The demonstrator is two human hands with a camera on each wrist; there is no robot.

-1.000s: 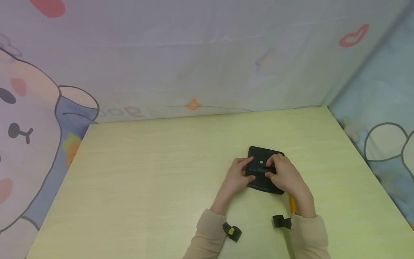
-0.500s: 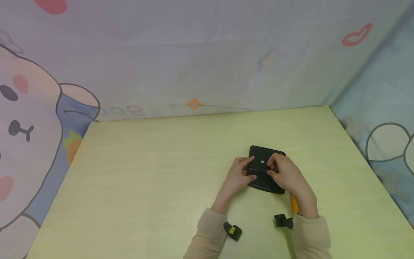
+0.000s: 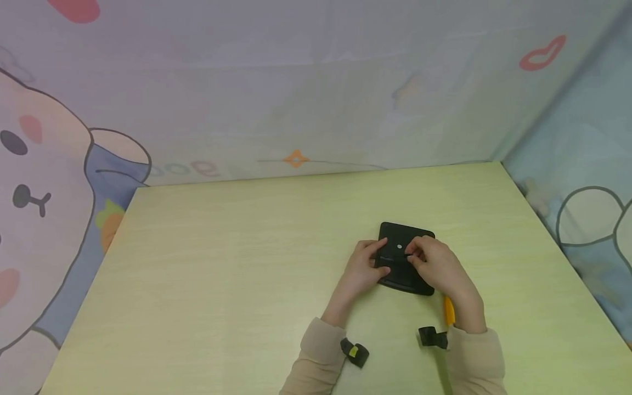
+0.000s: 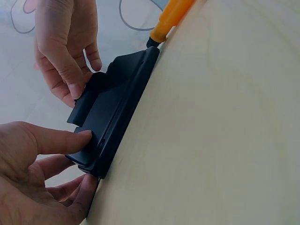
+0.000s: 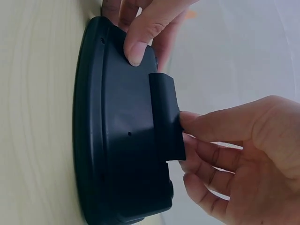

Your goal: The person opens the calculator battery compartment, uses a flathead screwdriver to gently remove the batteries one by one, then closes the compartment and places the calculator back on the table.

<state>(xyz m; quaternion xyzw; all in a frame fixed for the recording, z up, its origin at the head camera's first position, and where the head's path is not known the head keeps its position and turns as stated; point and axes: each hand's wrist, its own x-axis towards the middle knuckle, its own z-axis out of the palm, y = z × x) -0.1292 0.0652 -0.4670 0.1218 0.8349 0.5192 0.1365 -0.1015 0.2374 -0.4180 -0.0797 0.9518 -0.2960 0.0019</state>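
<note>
On the near side of the black device (image 3: 404, 275) come two beige sleeves (image 3: 323, 340), each with a small black clip (image 3: 354, 353) at its inner side. An orange stick (image 3: 449, 311) lies just beside the device's near right corner, partly hidden. The device lies on the counter (image 3: 222, 274). The left hand (image 3: 362, 269) grips its left edge, the thumb on the upper face. The right hand (image 3: 436, 266) pinches a narrow black cover (image 5: 168, 119) at the device's middle; I cannot tell whether it is attached. Beyond the device hangs a printed cloth (image 3: 247, 93).
</note>
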